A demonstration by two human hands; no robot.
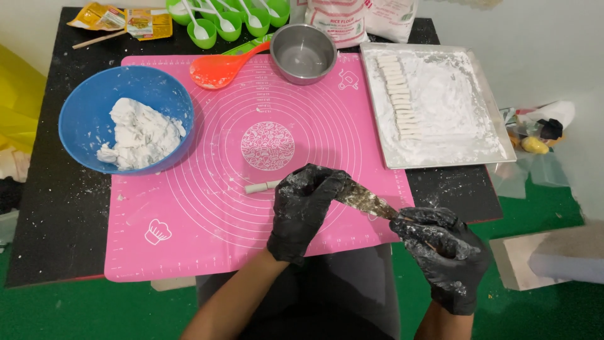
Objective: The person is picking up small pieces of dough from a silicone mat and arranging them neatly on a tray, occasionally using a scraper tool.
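Left hand [302, 211] gloved, curled over thin dough rope [262, 186], right hand [440, 245] gripping flat, perhaps metal, blade [368, 200], pink silicone mat [189, 220].

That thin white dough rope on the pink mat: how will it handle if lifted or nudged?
The dough rope looks soft and thin, so it would probably sag or stretch if lifted by one end. Being round, it may roll on the pink mat. The smeared left hand suggests it is sticky.
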